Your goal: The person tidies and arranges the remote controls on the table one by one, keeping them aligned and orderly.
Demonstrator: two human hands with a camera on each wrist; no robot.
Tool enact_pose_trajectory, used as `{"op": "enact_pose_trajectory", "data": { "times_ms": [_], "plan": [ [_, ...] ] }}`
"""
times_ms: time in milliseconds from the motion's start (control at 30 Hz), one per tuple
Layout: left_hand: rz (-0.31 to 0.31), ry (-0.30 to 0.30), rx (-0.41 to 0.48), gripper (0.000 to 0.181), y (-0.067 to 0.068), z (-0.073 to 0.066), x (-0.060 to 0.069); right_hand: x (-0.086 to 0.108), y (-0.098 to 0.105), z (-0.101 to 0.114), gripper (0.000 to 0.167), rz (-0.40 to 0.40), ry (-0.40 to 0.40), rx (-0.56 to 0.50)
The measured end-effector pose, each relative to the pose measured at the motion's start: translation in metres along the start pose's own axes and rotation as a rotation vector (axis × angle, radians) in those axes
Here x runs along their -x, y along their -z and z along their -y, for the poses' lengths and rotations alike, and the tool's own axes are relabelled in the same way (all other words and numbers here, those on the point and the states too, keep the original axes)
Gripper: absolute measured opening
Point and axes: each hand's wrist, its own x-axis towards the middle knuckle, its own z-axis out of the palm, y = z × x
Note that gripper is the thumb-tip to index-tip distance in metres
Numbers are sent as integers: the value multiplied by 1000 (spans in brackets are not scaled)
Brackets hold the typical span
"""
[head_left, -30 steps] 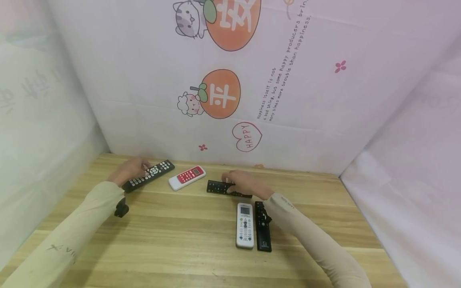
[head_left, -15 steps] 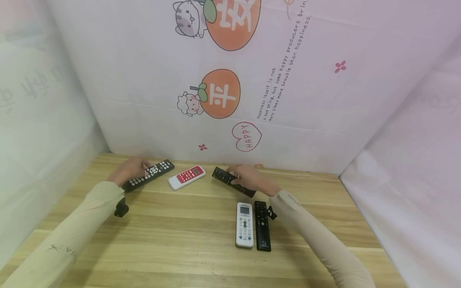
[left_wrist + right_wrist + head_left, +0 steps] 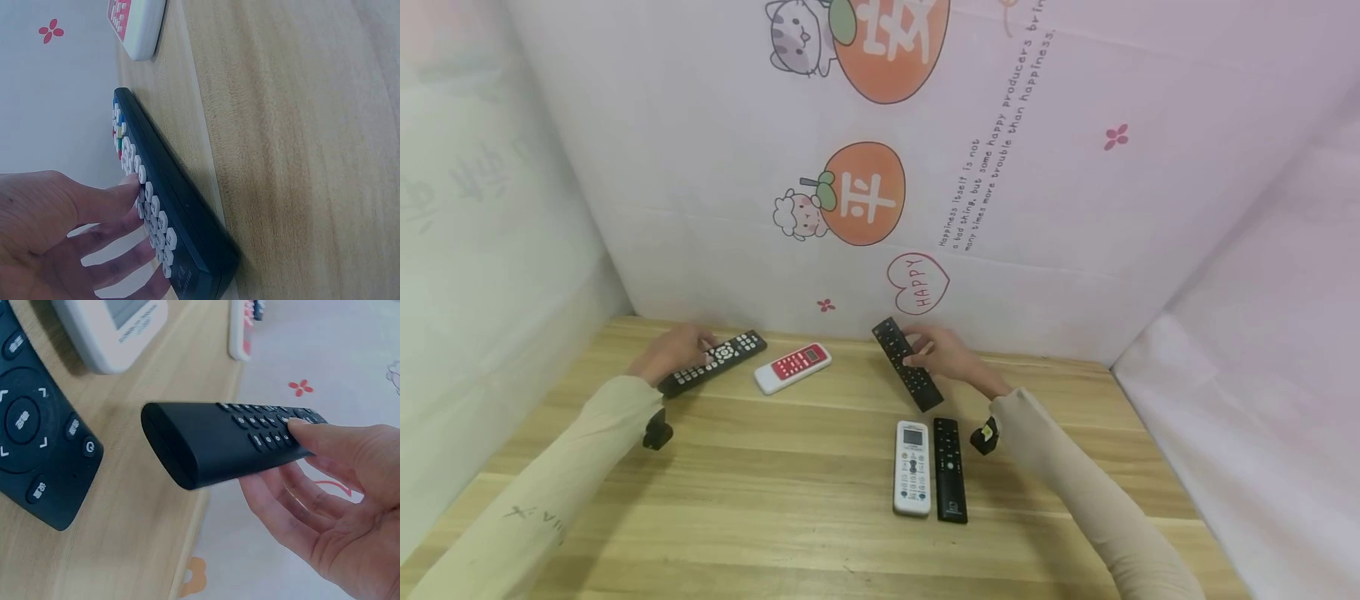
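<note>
At the table's back left, my left hand grips a black remote with white buttons, thumb on its buttons and fingers along the far side, as the left wrist view shows. My right hand pinches a slim black remote between thumb and fingers; in the right wrist view this remote is held tilted, its near end raised over the wood. In front of that hand lie a white remote with a screen and, close beside it, another black remote.
A red and white remote lies between the hands near the back edge of the wooden table. A printed white cloth rises behind the table, with cloth at both sides too.
The black remote in my right hand has turned from nearly crosswise to steeply slanted, its far end rising toward the back cloth, and that hand has moved right. My left hand keeps its grip.
</note>
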Motion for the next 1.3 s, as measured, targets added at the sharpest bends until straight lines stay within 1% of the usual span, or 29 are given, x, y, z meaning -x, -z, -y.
{"op": "enact_pose_trajectory", "data": {
  "times_ms": [133, 233, 367, 433, 600, 733, 900, 1100, 1200, 1300],
  "plan": [
    [-4, 12, -5, 46, 0, -1, 0, 5, 6, -2, 65, 17, -49, -107],
    [-7, 15, -8, 46, -1, 0, -2, 10, 10, -4, 67, 7, -57, -166],
    [-15, 2, -8, 46, -2, 2, -5, 18, 15, -8, 67, -17, -61, -222],
    [-17, 2, -6, 46, -2, 2, -6, 22, 17, -11, 68, -26, -67, -235],
    [-14, 20, -6, 47, -1, 0, -5, 34, 18, -15, 73, -67, -92, -228],
    [-13, 15, -14, 47, -2, 0, -4, 43, 20, -20, 75, -77, -109, -252],
    [-17, -1, -17, 46, -3, 3, -5, 54, 28, -24, 75, -61, -147, -295],
    [-20, -5, -16, 46, -2, 4, -4, 66, 37, -27, 74, -41, -195, -294],
    [-15, -3, -19, 46, -3, 4, -4, 72, 42, -29, 75, -13, -224, -307],
    [-14, -8, -22, 47, -3, 5, -5, 79, 45, -32, 76, 37, -246, -318]
  ]
}}
